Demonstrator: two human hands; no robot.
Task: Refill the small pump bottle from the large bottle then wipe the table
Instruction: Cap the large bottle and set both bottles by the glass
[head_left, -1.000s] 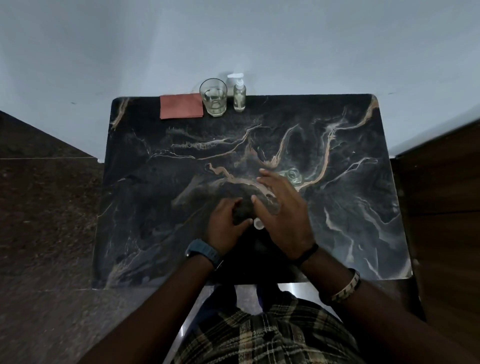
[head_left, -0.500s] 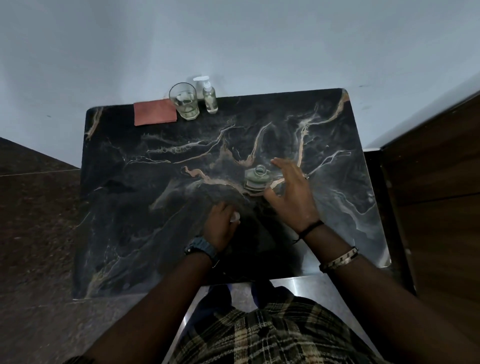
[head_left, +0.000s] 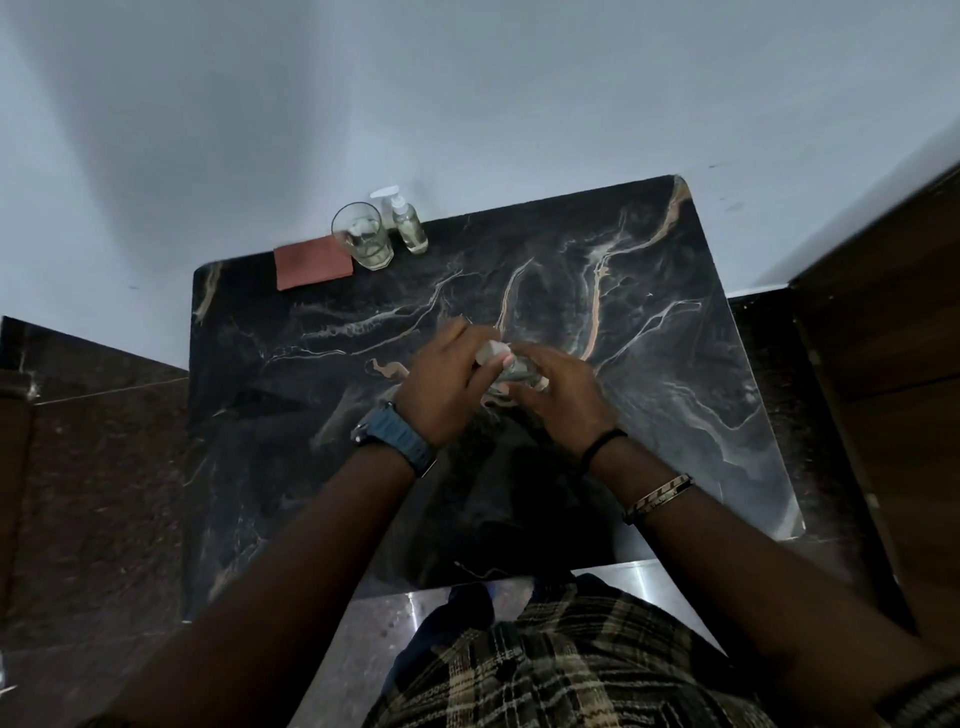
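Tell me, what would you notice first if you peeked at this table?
First, two hands meeting mid-table: the left hand pinches a small white cap over the clear bottle that the right hand steadies. Next, at the far edge by the wall, a reddish cloth, a glass and a small pump bottle stand together.

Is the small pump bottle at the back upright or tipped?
Upright. The small pump bottle stands on the table beside the glass, white pump on top.

It looks like a home. A dark marble worktop (head_left: 649, 364) stands against a plain wall (head_left: 467, 93). A drinking glass (head_left: 363, 236) sits at its back edge.
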